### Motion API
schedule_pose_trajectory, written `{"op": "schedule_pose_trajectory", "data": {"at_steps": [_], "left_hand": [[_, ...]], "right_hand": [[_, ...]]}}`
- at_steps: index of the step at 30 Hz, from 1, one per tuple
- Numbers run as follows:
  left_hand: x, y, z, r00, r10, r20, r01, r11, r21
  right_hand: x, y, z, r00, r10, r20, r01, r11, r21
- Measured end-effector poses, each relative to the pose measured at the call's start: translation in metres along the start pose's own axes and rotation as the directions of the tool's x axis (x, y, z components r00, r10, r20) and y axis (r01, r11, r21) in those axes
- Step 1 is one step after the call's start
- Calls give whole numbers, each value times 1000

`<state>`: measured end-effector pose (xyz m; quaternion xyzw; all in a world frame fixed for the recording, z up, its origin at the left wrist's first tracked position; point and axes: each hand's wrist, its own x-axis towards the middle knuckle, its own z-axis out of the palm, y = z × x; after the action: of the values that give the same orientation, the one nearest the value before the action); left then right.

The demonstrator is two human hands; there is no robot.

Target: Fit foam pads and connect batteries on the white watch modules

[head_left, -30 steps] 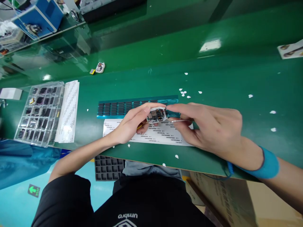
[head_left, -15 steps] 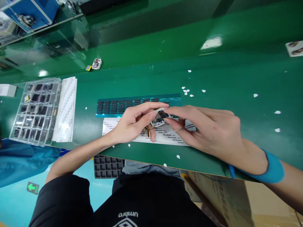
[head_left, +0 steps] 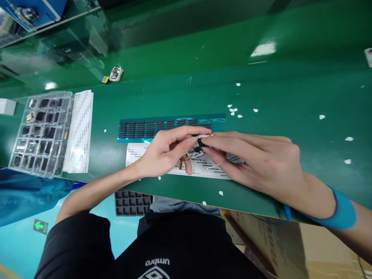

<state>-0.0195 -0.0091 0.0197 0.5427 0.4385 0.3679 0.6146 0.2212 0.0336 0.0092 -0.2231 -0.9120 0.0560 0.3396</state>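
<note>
My left hand (head_left: 167, 152) is closed around a small white-cased electronic device with an exposed circuit board (head_left: 195, 152). A yellow-edged piece (head_left: 180, 164), like the loose battery on the bench, hangs by its lower left side. My right hand (head_left: 255, 157) has thumb and index finger pinched at the device's right end, by a dark part on the board. What sits between those fingertips is hidden. A thin whitish rod (head_left: 214, 166) sticks out below the right hand; its kind is unclear. Underneath lies a printed white backing sheet (head_left: 138, 155).
Behind my hands lies a blue-green strip with rows of black pads (head_left: 145, 130). To the left are a clear compartment tray (head_left: 40, 135) and white printed sheets (head_left: 78, 133). Another opened device (head_left: 116, 73) with a yellow-edged battery (head_left: 105, 79) lies further back. White tabs (head_left: 233, 111) are scattered rightward.
My right fingertips have shifted slightly over the device and now cover more of its board. The left hand keeps its hold. The view has shifted a little.
</note>
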Motion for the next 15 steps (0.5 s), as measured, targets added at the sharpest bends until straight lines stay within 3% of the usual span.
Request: {"op": "schedule_pose_trajectory", "data": {"at_steps": [6,10,12,15], "left_hand": [[7,-1,3,997,-82,-8,82,997,-3],[6,3,3,997,-77,-23,76,997,-26],[4,7,2,997,-54,-54,52,998,-43],[2,10,0,995,-17,-94,10,998,-70]], "right_hand": [[-1,8,-1,966,36,255,-62,994,92],[1,7,-2,976,52,212,-91,980,177],[3,6,-3,978,127,164,-172,938,300],[5,7,-3,937,288,198,-348,828,441]]}}
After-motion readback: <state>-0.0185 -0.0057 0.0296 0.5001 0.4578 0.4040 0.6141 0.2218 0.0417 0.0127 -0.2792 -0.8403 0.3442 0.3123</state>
